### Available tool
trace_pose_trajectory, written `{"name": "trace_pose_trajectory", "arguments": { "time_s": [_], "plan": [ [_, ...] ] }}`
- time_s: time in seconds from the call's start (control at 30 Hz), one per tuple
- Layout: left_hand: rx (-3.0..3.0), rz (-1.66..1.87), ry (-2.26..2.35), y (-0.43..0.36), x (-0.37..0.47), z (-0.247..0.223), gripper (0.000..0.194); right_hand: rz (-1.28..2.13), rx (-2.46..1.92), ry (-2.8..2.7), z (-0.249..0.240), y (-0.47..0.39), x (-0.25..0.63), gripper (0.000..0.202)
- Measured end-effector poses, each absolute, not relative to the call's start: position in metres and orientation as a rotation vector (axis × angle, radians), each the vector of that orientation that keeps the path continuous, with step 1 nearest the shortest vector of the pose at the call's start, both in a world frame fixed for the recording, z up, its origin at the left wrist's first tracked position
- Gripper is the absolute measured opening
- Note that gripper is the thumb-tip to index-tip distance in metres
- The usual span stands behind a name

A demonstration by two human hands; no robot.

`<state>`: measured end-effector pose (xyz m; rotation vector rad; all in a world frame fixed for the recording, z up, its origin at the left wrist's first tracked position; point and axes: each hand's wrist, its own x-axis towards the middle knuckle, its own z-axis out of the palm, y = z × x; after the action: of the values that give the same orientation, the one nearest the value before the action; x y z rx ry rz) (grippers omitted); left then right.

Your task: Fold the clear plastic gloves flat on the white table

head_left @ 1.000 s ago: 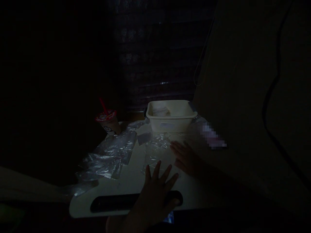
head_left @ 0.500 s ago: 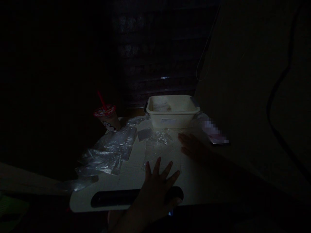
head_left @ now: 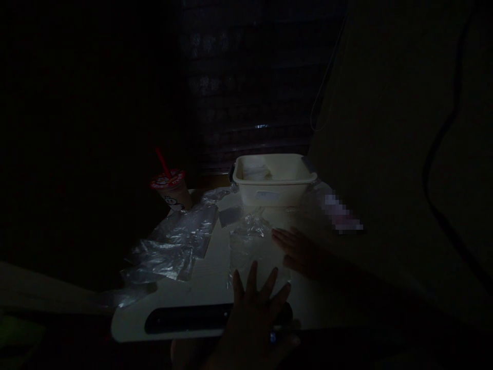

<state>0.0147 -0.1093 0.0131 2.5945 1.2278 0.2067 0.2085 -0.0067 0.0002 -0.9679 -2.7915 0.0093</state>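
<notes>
In the dim light a clear plastic bag lies flat on the small white table, its far end crumpled. My left hand is at the bag's near edge, palm down with fingers spread. From the right my right hand reaches to the bag's right side, fingers stretched out and flat. Neither hand grips anything. Whether the right fingers press on the bag or hover just over it, I cannot tell.
A cream plastic basin with something pale inside stands at the back. Several clear bags lie along the left, near a drink cup with a red straw. A dark slot runs along the front edge. A blurred-out item lies at right.
My right hand has moved left and nearer, over to the bag's right side. My left hand has drawn slightly towards me, fingers still spread. The bag looks flatter and more spread out.
</notes>
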Motion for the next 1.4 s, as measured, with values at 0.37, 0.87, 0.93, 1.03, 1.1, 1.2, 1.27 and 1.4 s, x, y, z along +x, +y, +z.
{"name": "trace_pose_trajectory", "arguments": {
  "time_s": [0.37,0.87,0.93,1.03,1.1,1.2,1.27,1.4],
  "plan": [
    [2.649,0.394,1.463,-0.057,0.009,0.027,0.034,-0.017,-0.814,-2.655,0.002,-0.008,0.192,0.034],
    [2.820,0.049,1.970,-0.038,-0.010,0.008,0.043,0.087,-0.806,-2.653,0.001,-0.015,0.193,0.035],
    [2.914,0.125,1.734,-0.055,0.003,0.000,0.046,0.088,-0.807,-2.672,0.005,-0.020,0.192,0.036],
    [2.874,0.186,1.690,-0.074,0.018,-0.009,0.053,0.112,-0.746,-2.754,0.009,-0.024,0.187,0.039],
    [2.839,0.213,1.700,-0.079,0.021,-0.010,0.053,0.107,-0.772,-2.794,0.007,-0.019,0.186,0.042],
    [2.831,0.214,1.676,-0.081,0.019,-0.005,0.054,0.010,-0.934,-2.771,0.000,0.001,0.188,0.044],
    [2.824,0.188,1.668,-0.082,0.017,-0.001,0.054,-0.089,-1.064,-2.702,-0.003,0.017,0.192,0.043],
    [2.785,0.145,1.666,-0.090,0.015,0.001,0.056,-0.224,-1.170,-2.544,0.000,0.029,0.197,0.039]
  ]
}}
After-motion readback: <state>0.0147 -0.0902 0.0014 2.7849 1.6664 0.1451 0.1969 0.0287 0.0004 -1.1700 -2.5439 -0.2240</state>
